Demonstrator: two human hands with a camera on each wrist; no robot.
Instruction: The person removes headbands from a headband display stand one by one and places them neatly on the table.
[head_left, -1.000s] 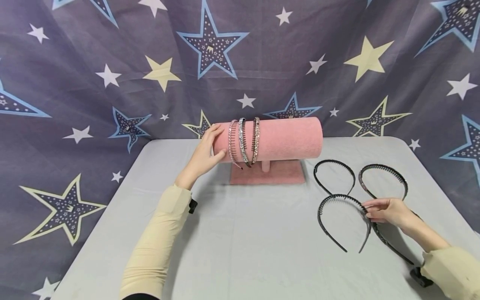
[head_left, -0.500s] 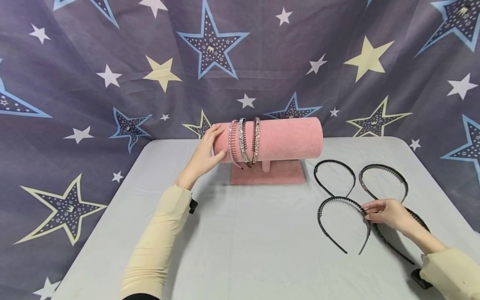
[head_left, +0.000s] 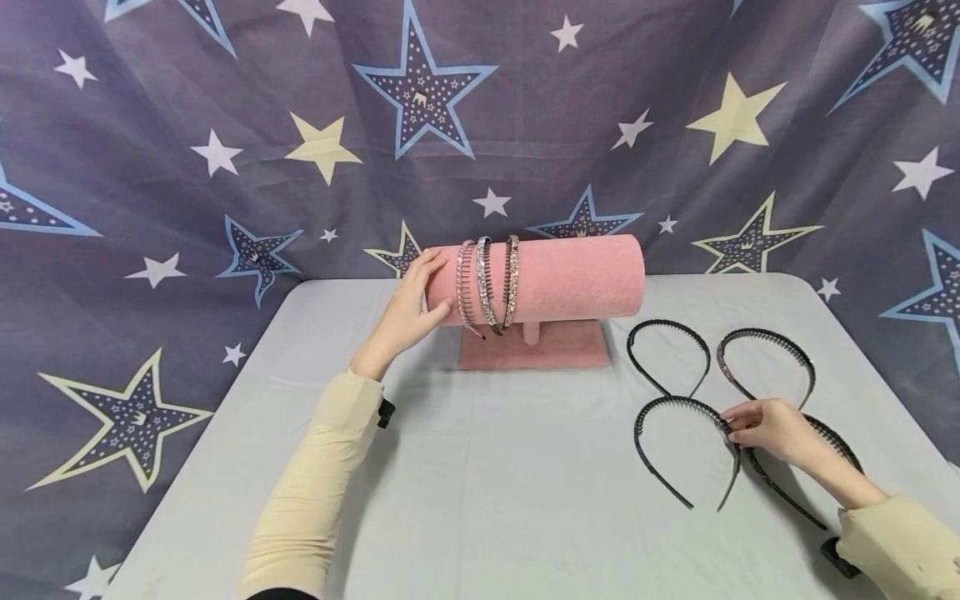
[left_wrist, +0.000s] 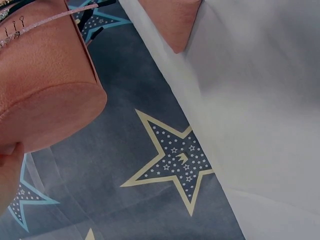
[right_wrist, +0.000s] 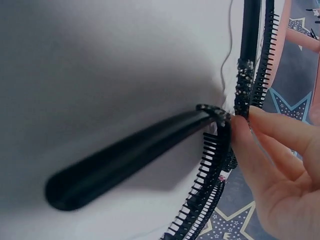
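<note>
My left hand holds the left end of a pink, padded headband stand, fingers over the top and thumb in front. In the left wrist view, part of that hand shows by the round end of the roll. Three glittery toothed headbands hang on the roll: a pink one, a silver one and a rose-gold one. My right hand pinches the right side of a black toothed headband between thumb and fingers. The right wrist view shows glitter on this black headband.
Beyond the pinched headband lie two more dark headbands, one on the left and one on the right. Another lies partly under my right forearm. A white-covered table carries everything, with a star-patterned curtain behind.
The pinched black headband has shifted slightly toward me, and my right hand has moved a little left with it. My left hand and the stand have stayed put.
</note>
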